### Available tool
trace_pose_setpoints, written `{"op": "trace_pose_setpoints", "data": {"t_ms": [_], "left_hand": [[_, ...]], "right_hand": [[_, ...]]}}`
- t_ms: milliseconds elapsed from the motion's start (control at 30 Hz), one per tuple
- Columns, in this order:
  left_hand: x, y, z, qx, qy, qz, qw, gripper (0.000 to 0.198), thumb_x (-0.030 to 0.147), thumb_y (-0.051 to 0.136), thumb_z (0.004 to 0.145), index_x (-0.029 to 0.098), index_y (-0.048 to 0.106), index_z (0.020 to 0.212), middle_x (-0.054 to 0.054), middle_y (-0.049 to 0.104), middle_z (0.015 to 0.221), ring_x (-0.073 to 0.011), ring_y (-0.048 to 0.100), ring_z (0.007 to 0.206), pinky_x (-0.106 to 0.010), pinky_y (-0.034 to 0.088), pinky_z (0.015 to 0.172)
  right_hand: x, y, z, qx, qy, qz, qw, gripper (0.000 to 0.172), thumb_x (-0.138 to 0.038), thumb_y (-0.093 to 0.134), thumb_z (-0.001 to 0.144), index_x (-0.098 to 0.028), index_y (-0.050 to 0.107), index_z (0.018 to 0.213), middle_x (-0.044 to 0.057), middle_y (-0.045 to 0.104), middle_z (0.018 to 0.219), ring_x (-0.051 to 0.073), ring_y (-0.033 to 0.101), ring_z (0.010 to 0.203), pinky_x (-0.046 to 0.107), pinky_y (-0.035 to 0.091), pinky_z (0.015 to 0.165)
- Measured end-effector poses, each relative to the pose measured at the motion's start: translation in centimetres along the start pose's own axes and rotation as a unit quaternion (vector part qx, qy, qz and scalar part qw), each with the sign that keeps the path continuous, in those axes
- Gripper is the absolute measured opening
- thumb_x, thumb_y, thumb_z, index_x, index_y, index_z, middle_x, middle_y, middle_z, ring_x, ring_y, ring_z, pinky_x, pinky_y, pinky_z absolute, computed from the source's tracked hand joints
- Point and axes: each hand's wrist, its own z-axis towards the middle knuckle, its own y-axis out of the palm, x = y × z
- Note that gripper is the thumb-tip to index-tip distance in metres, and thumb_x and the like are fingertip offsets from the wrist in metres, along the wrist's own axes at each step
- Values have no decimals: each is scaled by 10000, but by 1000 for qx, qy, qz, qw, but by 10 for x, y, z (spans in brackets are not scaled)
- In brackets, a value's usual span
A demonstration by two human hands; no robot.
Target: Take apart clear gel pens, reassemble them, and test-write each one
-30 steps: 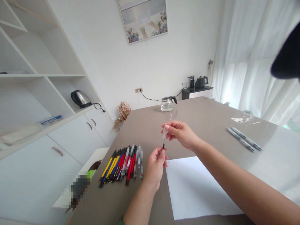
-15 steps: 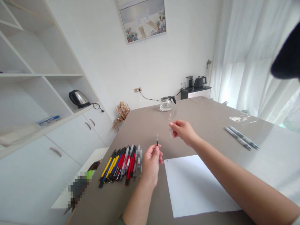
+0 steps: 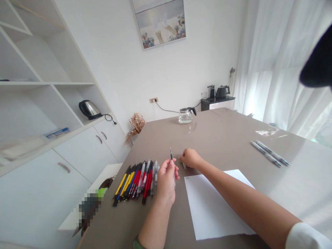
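White boards make up the shelf (image 3: 72, 83) at far left, where a steel kettle (image 3: 90, 110) with a black handle stands, its cord hanging over the edge. Next come dried stalks (image 3: 137, 121) beside the table's far left corner. On the brown table (image 3: 220, 138), a row of pens (image 3: 135, 180) lies side by side, yellow and blue at its left, then red, with clear ones among and right of them. Just right of these, the left hand (image 3: 167, 173) is closed on a dark pen part (image 3: 171, 155), pinched upright between thumb and fingers, its pale tip upward. The right hand (image 3: 192, 159) is low over the table, fingers curled down at a clear piece (image 3: 184, 165); whether they grip it cannot be told. Behind, near the far edge, sits a glass pot (image 3: 185, 117) with a black handle. White paper (image 3: 207, 207) lies partly under the right forearm. Farther right, two clear pens (image 3: 266, 154) lie side by side, and a white curtain (image 3: 272, 69) hangs beyond the table.
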Motion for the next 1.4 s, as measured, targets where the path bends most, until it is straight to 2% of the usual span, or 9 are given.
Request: {"op": "trace_pose_setpoints", "data": {"t_ms": [133,300,800,1033,1167,1300,1333,1400], "left_hand": [[1,-1,0,-1,1,-6,1000,314,432,486,727,177,536,902,24,459,641,-62,429,537,-176,350,476],[1,0,0,3,-4,-12,1000,326,439,498,715,173,535,899,26,459,631,-62,427,525,-176,348,470],[1,1,-1,0,-4,-16,1000,310,431,502,716,179,539,893,29,459,626,-59,426,523,-175,346,472],[1,1,0,0,-6,-10,1000,316,433,506,712,177,541,894,27,464,629,-61,433,529,-175,351,476],[1,1,0,2,-6,-8,1000,316,438,502,713,181,541,893,28,463,627,-61,429,525,-173,349,471],[0,1,-1,-4,-2,0,1000,317,440,491,721,180,543,896,23,469,637,-61,424,525,-173,350,473],[0,1,-1,-7,-1,3,1000,319,441,490,720,179,544,894,21,471,639,-60,424,523,-174,351,473],[-1,2,-2,-11,0,10,1000,325,447,492,717,177,547,889,20,476,639,-60,428,519,-174,352,474]], "right_hand": [[3,-1,0,-21,2,-10,1000,292,-364,529,685,-110,647,767,102,635,624,168,594,599,220,404,557],[4,-1,-1,-23,-1,-12,1000,286,-365,510,700,-125,652,762,85,637,617,142,582,541,210,396,539],[4,-2,-2,-23,-7,2,1000,266,-343,510,692,-130,655,758,87,639,623,149,586,574,214,395,556],[5,0,-1,-21,-1,41,999,234,-317,536,667,-121,643,737,77,619,579,142,566,526,218,390,527],[3,-6,-5,-26,-6,91,996,237,-314,520,681,-111,628,739,60,592,541,118,524,457,214,378,472],[-7,-24,-22,-33,-45,179,982,272,-350,434,749,-140,593,817,26,588,645,63,475,448,180,371,445],[-10,-30,-27,-43,-64,228,971,283,-370,425,756,-144,584,819,14,575,648,53,458,449,174,370,443],[-14,-41,-37,-75,-106,370,920,291,-399,477,725,-134,571,801,-4,535,617,44,422,445,172,358,431]]}}
